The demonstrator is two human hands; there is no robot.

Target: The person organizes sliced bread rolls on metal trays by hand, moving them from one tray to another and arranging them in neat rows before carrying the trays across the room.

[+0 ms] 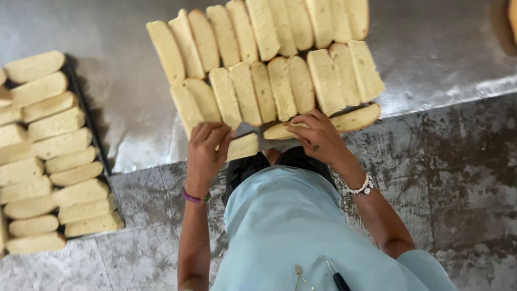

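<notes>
A dark baking tray (253, 132) on a steel table holds two rows of pale bread slices (280, 86) standing on edge. My left hand (207, 151) curls over the tray's near edge and grips a bread slice (243, 146) at the front left. My right hand (318, 137) pinches a flat-lying slice (277, 131) at the front middle. Another slice (356, 118) lies flat just right of that hand. A purple band circles my left wrist and a beaded bracelet my right wrist.
A second dark tray (91, 134) at the left edge is packed with rows of similar slices (54, 145). The steel tabletop (431, 48) ends in a front edge running across the view. Below it is mottled grey floor (458, 178).
</notes>
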